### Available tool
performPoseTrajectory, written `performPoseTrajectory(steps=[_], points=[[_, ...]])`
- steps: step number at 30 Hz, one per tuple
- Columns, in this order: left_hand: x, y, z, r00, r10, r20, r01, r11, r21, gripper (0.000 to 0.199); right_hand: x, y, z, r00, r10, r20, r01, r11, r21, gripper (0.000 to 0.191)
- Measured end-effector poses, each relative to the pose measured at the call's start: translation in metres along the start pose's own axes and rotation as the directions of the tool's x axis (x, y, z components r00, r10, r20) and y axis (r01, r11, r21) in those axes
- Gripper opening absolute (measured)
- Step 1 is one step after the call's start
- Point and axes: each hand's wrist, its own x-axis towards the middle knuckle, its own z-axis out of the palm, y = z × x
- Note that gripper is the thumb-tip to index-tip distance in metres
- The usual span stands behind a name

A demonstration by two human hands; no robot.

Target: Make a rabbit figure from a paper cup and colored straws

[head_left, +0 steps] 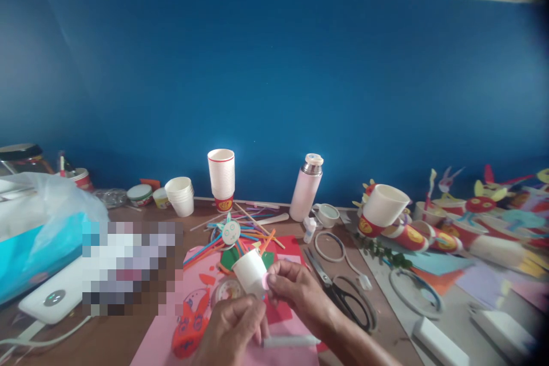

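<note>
My left hand [234, 320] and my right hand [295, 291] meet low in the middle of the view around a white paper cup [249, 270], which lies tilted on its side. My right fingers pinch a small pink round piece [266, 281] against the cup's wall. My left hand is closed just below the cup, touching it. Under my hands lie a pink sheet [180, 297], a red sheet [291, 249], a roll of clear tape [225, 291] and a white glue stick [289, 341].
Black-handled scissors [343, 294] lie right of my hands. Behind are coloured straws [251, 229], stacks of paper cups [221, 178], a white flask [305, 187] and a blue wall panel [274, 86]. Finished paper-cup crafts [429, 229] crowd the right; a white power bank [54, 296] sits left.
</note>
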Motion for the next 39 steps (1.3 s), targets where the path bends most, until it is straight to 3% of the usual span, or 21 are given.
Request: performPoseTrajectory(steps=[4,9,18,27,39], points=[[0.001,-0.005,0.000,0.991,0.112,-0.073,-0.114,0.993,-0.021,0.020,-0.001,0.000,0.001,1.000,-0.018,0.026,0.017,1.000,0.013,0.029],[0.004,-0.006,-0.004,0.990,0.083,-0.114,-0.091,0.994,-0.065,0.021,-0.003,-0.003,0.005,1.000,0.001,0.022,0.000,0.999,-0.038,0.027],[0.000,0.011,0.003,0.995,0.005,-0.096,-0.020,0.987,-0.159,0.021,-0.005,0.000,0.010,0.999,0.009,0.039,-0.007,0.999,-0.045,0.027],[-0.002,0.011,0.000,0.990,0.023,-0.136,-0.031,0.998,-0.059,0.020,-0.007,0.000,0.014,0.997,-0.074,0.000,0.074,0.991,-0.115,0.028],[-0.003,0.010,0.002,0.973,0.046,-0.225,-0.048,0.999,-0.005,0.025,-0.013,-0.006,0.007,0.995,-0.013,0.100,0.031,0.983,-0.179,0.028]])
